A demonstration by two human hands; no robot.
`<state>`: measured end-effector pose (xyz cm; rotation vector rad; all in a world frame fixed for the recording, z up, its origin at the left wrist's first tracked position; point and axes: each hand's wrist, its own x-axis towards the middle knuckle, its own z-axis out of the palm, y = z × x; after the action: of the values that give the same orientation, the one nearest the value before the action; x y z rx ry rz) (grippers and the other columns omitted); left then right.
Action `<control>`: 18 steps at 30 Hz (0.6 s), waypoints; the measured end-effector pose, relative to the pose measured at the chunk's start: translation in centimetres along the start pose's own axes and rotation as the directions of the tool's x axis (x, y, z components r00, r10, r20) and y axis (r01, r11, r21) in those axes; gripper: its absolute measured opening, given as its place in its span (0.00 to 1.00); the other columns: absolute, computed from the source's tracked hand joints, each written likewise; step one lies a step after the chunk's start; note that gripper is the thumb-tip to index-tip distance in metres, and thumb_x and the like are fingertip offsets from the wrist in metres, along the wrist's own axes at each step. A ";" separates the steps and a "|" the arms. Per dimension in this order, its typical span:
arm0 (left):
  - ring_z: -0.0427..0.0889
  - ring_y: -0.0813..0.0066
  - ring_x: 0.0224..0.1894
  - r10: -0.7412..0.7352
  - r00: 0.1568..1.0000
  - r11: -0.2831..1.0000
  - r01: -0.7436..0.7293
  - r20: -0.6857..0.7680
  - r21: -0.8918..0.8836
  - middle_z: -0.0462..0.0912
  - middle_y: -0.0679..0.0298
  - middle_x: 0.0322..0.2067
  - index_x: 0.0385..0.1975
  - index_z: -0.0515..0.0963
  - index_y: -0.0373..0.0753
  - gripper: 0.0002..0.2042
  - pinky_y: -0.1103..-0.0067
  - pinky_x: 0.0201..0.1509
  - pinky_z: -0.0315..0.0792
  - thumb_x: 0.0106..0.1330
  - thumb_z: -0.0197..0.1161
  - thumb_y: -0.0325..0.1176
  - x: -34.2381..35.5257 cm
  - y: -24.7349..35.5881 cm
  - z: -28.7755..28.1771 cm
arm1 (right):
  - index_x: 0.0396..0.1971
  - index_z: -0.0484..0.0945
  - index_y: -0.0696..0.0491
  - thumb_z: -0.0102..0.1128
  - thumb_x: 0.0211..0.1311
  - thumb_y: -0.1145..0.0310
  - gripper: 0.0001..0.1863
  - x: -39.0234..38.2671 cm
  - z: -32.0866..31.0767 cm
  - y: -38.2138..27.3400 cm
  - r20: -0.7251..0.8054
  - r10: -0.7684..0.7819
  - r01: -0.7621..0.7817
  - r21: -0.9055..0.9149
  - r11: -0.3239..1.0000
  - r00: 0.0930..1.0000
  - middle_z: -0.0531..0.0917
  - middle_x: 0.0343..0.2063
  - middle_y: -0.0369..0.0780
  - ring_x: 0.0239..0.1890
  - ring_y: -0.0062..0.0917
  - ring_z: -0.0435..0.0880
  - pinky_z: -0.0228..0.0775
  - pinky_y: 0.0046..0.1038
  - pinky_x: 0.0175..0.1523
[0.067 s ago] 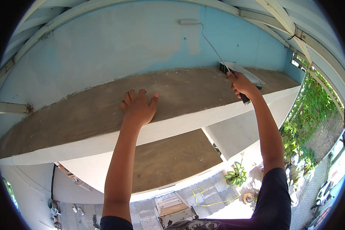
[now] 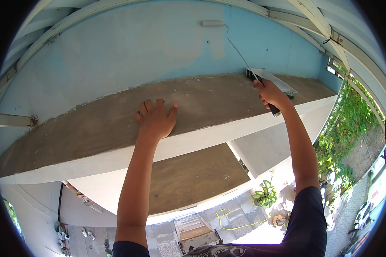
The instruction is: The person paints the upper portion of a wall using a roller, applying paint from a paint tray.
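Clearly, the right grip (image 2: 271,93) is wrapped around the black handle (image 2: 274,111) of a paint roller with a pale grey cylindrical sleeve (image 2: 212,23) and a thin bent wire frame. Its thumb side faces up along the shaft, the fingers curl around from below, and the butt of the handle sticks out under the fist. Behind it, the forearm slants up and leftward from a softly bent elbow, just above the dark cloth sleeve (image 2: 306,214).

The roller's head is high up at the light blue wall (image 2: 253,38), at the edge of a broad, patchy area of pale grey paint (image 2: 124,51); whether it touches the surface cannot be told. A shallow, light-coloured paint tray with a dark end (image 2: 283,83) sits on the long brown ledge (image 2: 85,122), just behind the right wrist.

Well to the left, the left grip (image 2: 156,122) is spread palm down on that ledge near its white front edge, fingers fanned forward and slightly bent, thumb out to the right. The left arm reaches up almost straight from the lower edge of the view.
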<state>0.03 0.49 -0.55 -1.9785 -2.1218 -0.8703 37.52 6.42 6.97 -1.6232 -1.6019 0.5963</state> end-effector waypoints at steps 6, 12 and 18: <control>0.49 0.42 0.75 0.016 0.999 1.000 -0.015 0.028 -0.023 0.60 0.39 0.68 0.66 0.66 0.35 0.34 0.46 0.72 0.45 0.76 0.41 0.60 -0.3 0.1 -0.9 | 0.39 0.73 0.56 0.48 0.77 0.52 0.19 -3.4 0.0 3.0 -0.089 -0.153 0.113 -0.346 0.931 0.984 0.70 0.15 0.37 0.08 0.23 0.68 0.62 0.31 0.13; 0.49 0.42 0.75 0.019 1.000 1.000 -0.018 0.023 -0.016 0.59 0.38 0.68 0.67 0.65 0.35 0.34 0.46 0.72 0.45 0.76 0.40 0.61 -0.2 0.1 -0.5 | 0.45 0.75 0.57 0.49 0.77 0.52 0.21 -3.7 -1.0 4.7 -0.037 -0.013 0.001 -0.314 0.949 0.999 0.75 0.18 0.40 0.12 0.27 0.75 0.66 0.33 0.15; 0.49 0.42 0.75 0.008 0.999 1.000 -0.008 0.035 -0.003 0.60 0.39 0.68 0.67 0.66 0.35 0.35 0.46 0.72 0.45 0.76 0.40 0.61 -0.2 0.3 -0.7 | 0.46 0.75 0.54 0.48 0.77 0.49 0.21 -3.3 -0.2 3.9 0.025 0.067 -0.066 -0.035 0.997 0.997 0.68 0.16 0.33 0.11 0.19 0.67 0.60 0.28 0.16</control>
<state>0.15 -0.01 0.04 -2.0174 -2.1304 -0.8441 39.75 3.48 3.45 -1.7059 -1.5896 0.6299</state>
